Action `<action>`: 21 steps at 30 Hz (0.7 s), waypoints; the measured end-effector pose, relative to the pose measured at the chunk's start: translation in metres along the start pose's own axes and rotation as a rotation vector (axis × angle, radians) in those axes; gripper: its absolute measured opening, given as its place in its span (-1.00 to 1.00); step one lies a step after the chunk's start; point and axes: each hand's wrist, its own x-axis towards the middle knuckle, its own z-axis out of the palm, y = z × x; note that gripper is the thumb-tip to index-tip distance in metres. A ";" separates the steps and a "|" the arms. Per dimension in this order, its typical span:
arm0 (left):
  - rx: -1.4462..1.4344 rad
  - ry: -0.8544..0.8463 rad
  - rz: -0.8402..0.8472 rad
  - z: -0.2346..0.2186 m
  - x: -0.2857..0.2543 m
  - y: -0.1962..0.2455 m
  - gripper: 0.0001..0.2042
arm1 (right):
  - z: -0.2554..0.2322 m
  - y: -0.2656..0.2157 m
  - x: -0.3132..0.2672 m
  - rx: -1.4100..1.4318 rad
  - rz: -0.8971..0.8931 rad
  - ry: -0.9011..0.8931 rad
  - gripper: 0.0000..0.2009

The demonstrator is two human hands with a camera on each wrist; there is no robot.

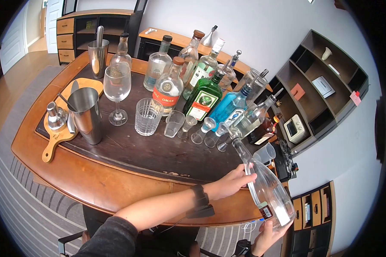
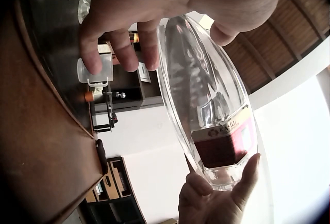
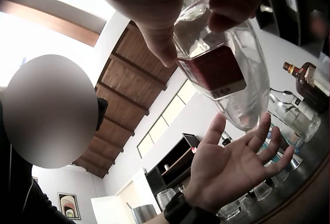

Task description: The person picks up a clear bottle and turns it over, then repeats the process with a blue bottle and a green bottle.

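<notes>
A clear glass bottle [image 1: 270, 188] with a dark red label [image 2: 221, 146] is held aslant over the table's right front edge, its neck towards the other bottles. My left hand [image 1: 231, 183] holds it near the shoulder between thumb and forefinger. The other left fingers [image 2: 124, 53] stick out loosely beside the glass, and in the right wrist view the left palm [image 3: 227, 167] faces the camera. My right hand [image 1: 270, 235] grips the base, thumb on one side and fingers on the other. Small metal jiggers [image 1: 223, 144] stand beyond the neck.
Several bottles, including a green one [image 1: 203, 98] and a blue one [image 1: 229, 107], crowd the table [image 1: 150, 162]. A wine glass [image 1: 117, 83], tumbler [image 1: 148, 118], and shaker tin [image 1: 86, 118] stand left. A plastic measuring jug [image 1: 266, 153] sits near the right edge.
</notes>
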 end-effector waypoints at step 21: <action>-0.020 0.004 -0.001 0.001 0.000 -0.001 -0.34 | -0.003 0.004 -0.003 0.027 0.016 0.009 -0.15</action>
